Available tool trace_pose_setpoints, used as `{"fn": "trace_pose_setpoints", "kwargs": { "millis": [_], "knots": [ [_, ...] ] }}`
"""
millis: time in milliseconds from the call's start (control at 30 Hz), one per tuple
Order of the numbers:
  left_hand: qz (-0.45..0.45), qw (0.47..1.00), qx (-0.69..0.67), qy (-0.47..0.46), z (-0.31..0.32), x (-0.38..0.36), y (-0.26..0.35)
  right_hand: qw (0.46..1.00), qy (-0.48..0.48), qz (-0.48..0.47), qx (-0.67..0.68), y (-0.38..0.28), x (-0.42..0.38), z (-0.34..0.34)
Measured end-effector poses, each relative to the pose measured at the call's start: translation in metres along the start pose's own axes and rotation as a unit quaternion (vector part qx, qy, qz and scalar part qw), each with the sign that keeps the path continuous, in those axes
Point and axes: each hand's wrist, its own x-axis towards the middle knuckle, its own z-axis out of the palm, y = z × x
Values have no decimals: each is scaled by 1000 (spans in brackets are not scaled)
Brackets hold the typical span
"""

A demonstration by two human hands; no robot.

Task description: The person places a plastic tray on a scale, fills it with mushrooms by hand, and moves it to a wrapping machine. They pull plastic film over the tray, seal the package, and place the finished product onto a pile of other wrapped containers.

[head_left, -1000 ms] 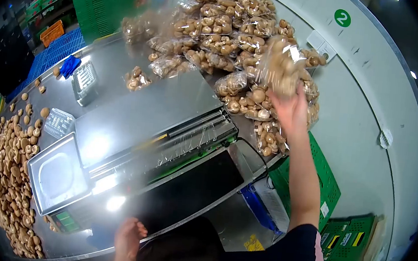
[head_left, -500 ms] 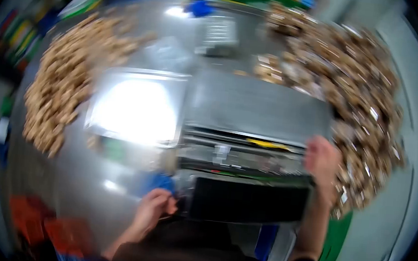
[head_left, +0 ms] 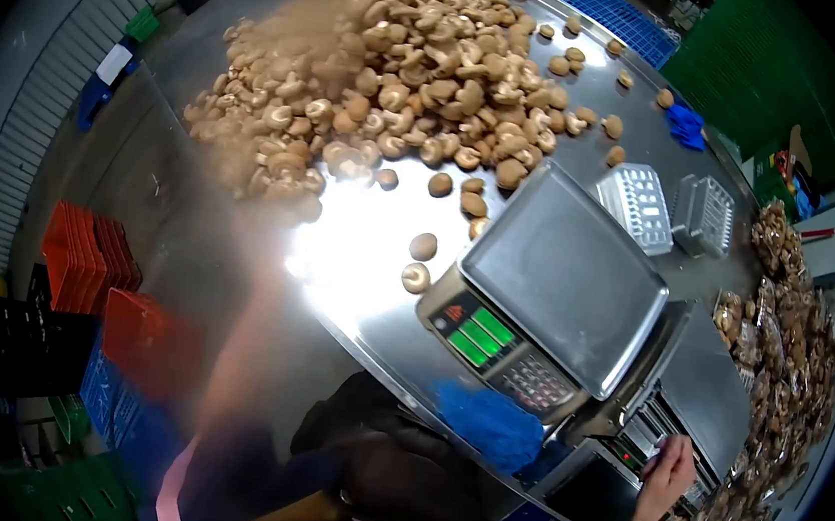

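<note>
At the left, my left hand [head_left: 279,232] and forearm are smeared by motion near the lower edge of a big pile of brown mushrooms [head_left: 437,61]; its fingers cannot be made out. My right hand [head_left: 670,476] is over the front part of a metal-topped wrapping machine [head_left: 708,379], with the fingers curled together. Whether something small is pinched in them is hidden. Between my hands stands a digital scale [head_left: 567,275] with a bare metal plate and lit green displays. A few loose mushrooms [head_left: 424,248] lie beside it.
Clear plastic trays [head_left: 636,206] stand behind the scale. Wrapped mushroom packs [head_left: 794,367] are heaped at the right. A crumpled blue plastic piece [head_left: 490,428] lies at the table's front edge. Orange baskets [head_left: 81,258] stand at lower left, and a blue glove-like item [head_left: 687,128] lies at the back.
My view has turned left, bringing the scale and mushroom pile closer to the middle. My left hand has swung from beside the wrapping machine towards the pile. My right hand remains at the machine.
</note>
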Motion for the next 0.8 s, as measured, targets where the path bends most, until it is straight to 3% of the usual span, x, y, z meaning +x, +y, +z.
{"fn": "trace_pose_setpoints", "kwargs": {
  "millis": [100,233,267,300,333,400,500,533,600,667,800],
  "knots": [
    [-46,997,-64,-1,4,57,-40,996,-69,-30,-47,-51,18,59],
    [-28,986,121,-111,24,104,-49,984,-152,-64,-71,-101,44,118],
    [-35,992,88,-83,50,111,-69,981,-159,-82,-75,-110,51,131],
    [-97,983,142,-69,64,120,-60,978,-173,-84,-75,-116,59,142],
    [-127,984,72,-98,68,121,-53,980,-178,-68,-59,-120,69,152],
    [-103,988,81,-82,65,115,-24,981,-187,-37,-27,-121,94,173],
    [-26,992,-49,-110,87,92,8,990,-107,-88,-13,-89,157,206],
    [-59,987,-90,-123,86,85,45,992,-80,-93,-23,-75,182,215],
    [24,997,-71,-20,110,71,50,984,-4,-160,-81,-43,227,227],
    [19,995,-96,-32,119,63,59,963,11,-193,-187,-17,269,227],
    [174,973,-6,-151,134,37,84,932,2,-178,-315,42,331,227]
  ]
}}
